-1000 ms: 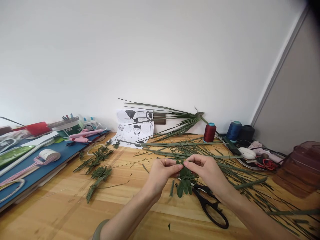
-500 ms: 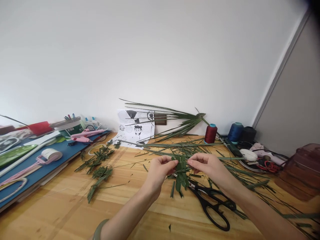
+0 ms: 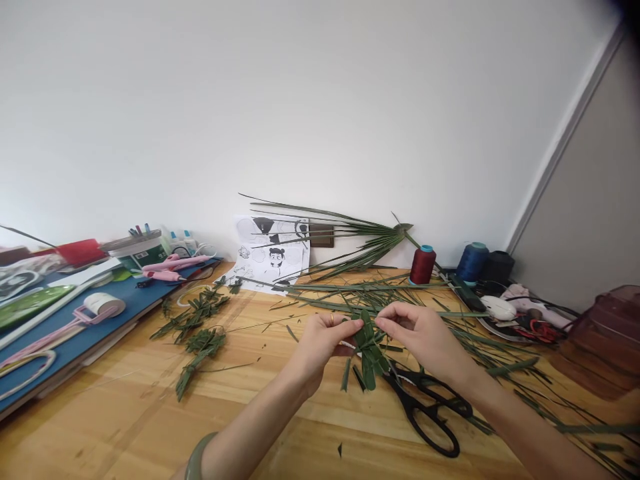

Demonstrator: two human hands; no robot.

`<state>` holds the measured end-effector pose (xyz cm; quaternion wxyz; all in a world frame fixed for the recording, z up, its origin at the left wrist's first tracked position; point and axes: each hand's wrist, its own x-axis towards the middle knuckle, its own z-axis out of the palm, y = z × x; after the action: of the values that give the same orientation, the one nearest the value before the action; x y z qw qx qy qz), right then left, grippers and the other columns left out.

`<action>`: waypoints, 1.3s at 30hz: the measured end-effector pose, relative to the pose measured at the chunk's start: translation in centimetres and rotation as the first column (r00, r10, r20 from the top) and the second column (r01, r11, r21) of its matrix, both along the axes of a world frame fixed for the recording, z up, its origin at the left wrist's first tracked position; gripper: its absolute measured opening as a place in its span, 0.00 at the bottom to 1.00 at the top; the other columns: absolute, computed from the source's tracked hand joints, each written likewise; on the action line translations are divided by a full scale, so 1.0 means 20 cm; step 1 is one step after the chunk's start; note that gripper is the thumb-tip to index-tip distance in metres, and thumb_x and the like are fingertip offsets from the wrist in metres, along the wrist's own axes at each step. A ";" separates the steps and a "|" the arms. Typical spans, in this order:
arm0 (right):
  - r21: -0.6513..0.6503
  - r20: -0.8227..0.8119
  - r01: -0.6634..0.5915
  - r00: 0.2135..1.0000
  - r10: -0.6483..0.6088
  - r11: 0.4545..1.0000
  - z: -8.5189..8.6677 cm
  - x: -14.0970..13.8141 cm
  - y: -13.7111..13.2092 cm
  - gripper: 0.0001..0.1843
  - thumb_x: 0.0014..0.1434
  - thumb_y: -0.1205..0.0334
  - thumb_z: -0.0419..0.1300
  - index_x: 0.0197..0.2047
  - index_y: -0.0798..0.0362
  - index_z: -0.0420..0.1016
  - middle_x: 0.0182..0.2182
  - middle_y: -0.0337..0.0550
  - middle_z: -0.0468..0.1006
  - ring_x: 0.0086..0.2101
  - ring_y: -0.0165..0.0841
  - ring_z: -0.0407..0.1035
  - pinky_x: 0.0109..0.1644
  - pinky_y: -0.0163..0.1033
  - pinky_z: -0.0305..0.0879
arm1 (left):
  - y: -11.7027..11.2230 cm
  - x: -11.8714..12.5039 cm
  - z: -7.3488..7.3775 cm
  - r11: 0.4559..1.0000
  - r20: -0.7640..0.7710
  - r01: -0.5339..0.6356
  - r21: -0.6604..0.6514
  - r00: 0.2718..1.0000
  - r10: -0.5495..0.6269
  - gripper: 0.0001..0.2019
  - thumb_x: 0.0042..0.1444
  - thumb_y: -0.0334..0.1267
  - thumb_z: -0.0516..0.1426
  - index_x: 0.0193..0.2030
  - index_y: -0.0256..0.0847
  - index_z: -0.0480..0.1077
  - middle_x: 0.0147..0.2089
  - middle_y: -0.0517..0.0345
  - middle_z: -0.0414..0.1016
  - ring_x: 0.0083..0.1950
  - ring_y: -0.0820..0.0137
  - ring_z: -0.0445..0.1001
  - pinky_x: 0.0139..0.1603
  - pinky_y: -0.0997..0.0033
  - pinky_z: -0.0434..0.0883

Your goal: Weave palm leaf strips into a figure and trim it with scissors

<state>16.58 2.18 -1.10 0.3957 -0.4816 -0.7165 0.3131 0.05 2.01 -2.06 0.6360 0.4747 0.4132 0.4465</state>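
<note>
My left hand (image 3: 323,343) and my right hand (image 3: 420,333) meet over the middle of the wooden table (image 3: 150,427). Both pinch a small bundle of green leaf strips (image 3: 369,350) that hangs between them, its ends pointing down. The left hand wears a ring; a green bangle (image 3: 196,457) circles that wrist. Black scissors (image 3: 427,410) lie on the table just below my right hand, blades pointing toward the bundle.
Long palm leaf strips (image 3: 380,293) and a palm frond (image 3: 350,240) cover the back of the table. Finished leaf pieces (image 3: 197,327) lie at left. Thread spools (image 3: 423,265) stand at the back right; a blue mat (image 3: 80,333) with pink tools and tape lies far left.
Both hands have lifted the leaf bundle slightly and turned it; the strips now hang more to the right. The scissors' handles show more clearly below the right hand.
</note>
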 end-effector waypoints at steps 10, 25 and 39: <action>-0.004 -0.007 -0.049 0.999 0.049 0.999 0.00 0.01 0.01 0.09 0.52 0.60 0.54 0.27 0.55 0.72 0.22 0.38 0.72 0.26 0.29 0.64 0.29 0.32 0.59 | 0.00 0.00 -0.01 1.000 0.027 -0.006 0.001 1.000 0.006 0.11 0.39 0.40 0.61 0.17 0.34 0.70 0.18 0.59 0.68 0.21 0.78 0.62 0.26 0.78 0.63; -0.010 -0.023 0.006 1.000 -0.007 1.000 -0.02 0.02 0.02 0.11 0.52 0.57 0.54 0.27 0.54 0.71 0.24 0.38 0.72 0.27 0.30 0.64 0.30 0.33 0.59 | 0.03 -0.03 0.01 0.998 0.075 -0.022 -0.051 0.997 0.026 0.15 0.42 0.47 0.58 0.29 0.34 0.73 0.28 0.52 0.74 0.29 0.72 0.70 0.27 0.77 0.66; -0.027 -0.072 0.044 0.996 -0.046 0.999 -0.04 0.02 0.04 0.10 0.50 0.57 0.56 0.25 0.55 0.71 0.21 0.36 0.70 0.24 0.28 0.61 0.29 0.33 0.57 | 0.04 -0.02 0.00 0.991 -0.001 -0.118 -0.062 0.993 0.118 0.09 0.40 0.39 0.61 0.23 0.33 0.72 0.20 0.56 0.73 0.24 0.76 0.71 0.28 0.79 0.67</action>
<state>17.04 2.91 -1.83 0.4223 -0.4909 -0.6867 0.3303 -0.38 2.79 -2.03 0.6237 0.4288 0.4532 0.4709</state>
